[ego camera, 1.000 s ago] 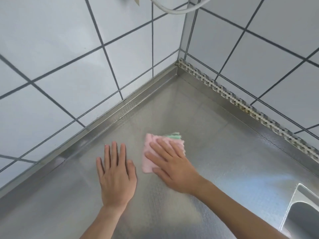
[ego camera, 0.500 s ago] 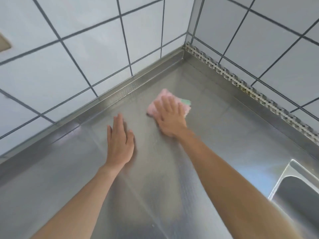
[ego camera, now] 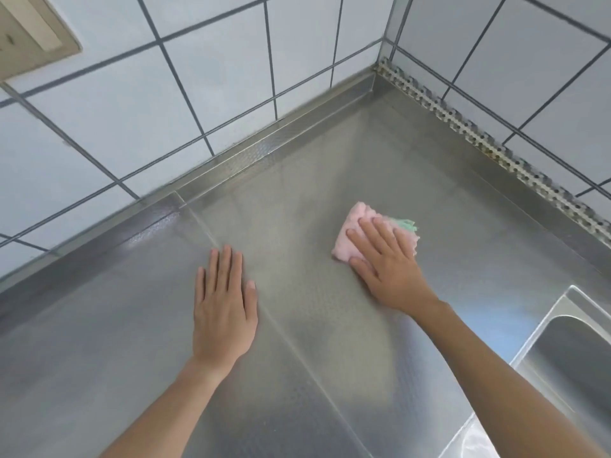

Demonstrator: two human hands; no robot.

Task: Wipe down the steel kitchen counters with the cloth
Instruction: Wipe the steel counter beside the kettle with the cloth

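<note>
Fingers of right hand spread flat, pressing cloth; left hand flat, open, bracing on counter. I note cloth has shifted toward 3 o'clock, away from the corner; sink-side steel probably remains.

The right hand has carried the pink cloth away from the left hand — a second ago they lay almost side by side, now bare counter shows between them — and the sink edge sits nearer its wrist.
</note>
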